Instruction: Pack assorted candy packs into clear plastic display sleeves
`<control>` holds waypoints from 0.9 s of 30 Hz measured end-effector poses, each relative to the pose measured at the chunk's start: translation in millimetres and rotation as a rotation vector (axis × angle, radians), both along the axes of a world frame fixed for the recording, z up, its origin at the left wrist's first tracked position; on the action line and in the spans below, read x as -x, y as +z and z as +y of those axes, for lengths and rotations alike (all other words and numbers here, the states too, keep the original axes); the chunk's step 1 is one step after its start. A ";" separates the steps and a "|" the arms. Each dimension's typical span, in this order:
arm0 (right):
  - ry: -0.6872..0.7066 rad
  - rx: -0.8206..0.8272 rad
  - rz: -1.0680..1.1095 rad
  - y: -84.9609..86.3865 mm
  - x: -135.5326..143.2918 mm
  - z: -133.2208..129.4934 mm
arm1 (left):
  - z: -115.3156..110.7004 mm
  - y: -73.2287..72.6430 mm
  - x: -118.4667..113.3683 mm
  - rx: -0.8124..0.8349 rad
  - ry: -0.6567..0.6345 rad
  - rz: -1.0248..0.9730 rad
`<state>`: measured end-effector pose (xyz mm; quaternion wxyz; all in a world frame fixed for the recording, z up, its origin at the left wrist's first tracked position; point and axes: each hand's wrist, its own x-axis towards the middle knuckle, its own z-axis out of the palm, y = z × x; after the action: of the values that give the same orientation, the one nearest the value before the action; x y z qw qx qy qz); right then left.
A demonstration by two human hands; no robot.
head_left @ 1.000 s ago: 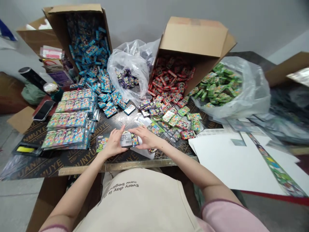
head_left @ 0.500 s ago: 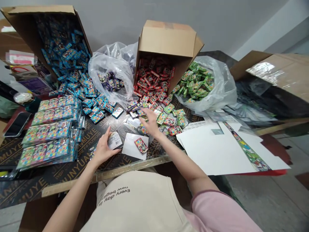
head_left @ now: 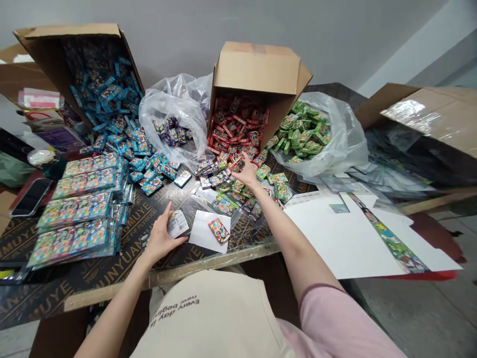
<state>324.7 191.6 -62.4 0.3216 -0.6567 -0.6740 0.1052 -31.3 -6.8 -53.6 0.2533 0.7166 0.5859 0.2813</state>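
Observation:
My left hand (head_left: 164, 238) rests near the table's front edge, thumb and fingers spread beside a grey-white packet with a barcode (head_left: 178, 223). To its right a red small box (head_left: 218, 230) lies on a white card (head_left: 200, 233). Farther back, my right hand (head_left: 246, 171) reaches over the pile at the mouth of the red boxes' carton. Its fingertips are at a red box (head_left: 237, 163); whether they grip it is unclear. Purple boxes (head_left: 219, 177) and green boxes (head_left: 263, 172) lie on either side of this hand. A printed plastic sleeve (head_left: 219, 201) lies in front of it.
Blue boxes spill from a left carton (head_left: 130, 64). Packed sets (head_left: 74, 209) are stacked at left, near a phone (head_left: 32, 197). A middle carton (head_left: 257, 69) holds red boxes; plastic bags (head_left: 343, 134) hold green and purple ones. White sheets (head_left: 357, 243) lie at right.
My right hand has moved back and to the right, from the purple boxes to the red ones, uncovering the printed sleeve. My left hand stays beside the barcode packet. The view has shifted slightly.

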 end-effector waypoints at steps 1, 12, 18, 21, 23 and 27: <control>0.022 -0.054 0.076 7.1 3.7 -5.0 | 0.8 -0.4 2.4 -0.001 0.011 -0.002; 0.811 -0.164 -0.126 58.5 111.4 -125.9 | 5.7 13.0 -6.9 -0.080 -0.007 0.048; 1.004 -0.018 -0.134 57.4 124.2 -138.4 | -2.5 19.0 -1.6 -0.096 -0.111 0.070; 1.080 0.028 -0.062 52.8 120.6 -135.2 | -5.2 17.5 1.2 -0.055 -0.157 0.054; 1.009 0.005 -0.032 48.7 120.3 -138.2 | -4.9 15.6 2.5 -0.044 -0.132 0.031; 0.845 -0.045 0.004 42.5 126.5 -156.4 | -2.3 12.0 1.9 -0.028 -0.012 -0.028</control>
<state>198.3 35.2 -19.8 0.2657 -0.3155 -0.8854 0.2143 -33.2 -9.1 -41.6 0.2528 0.7195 0.5741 0.2980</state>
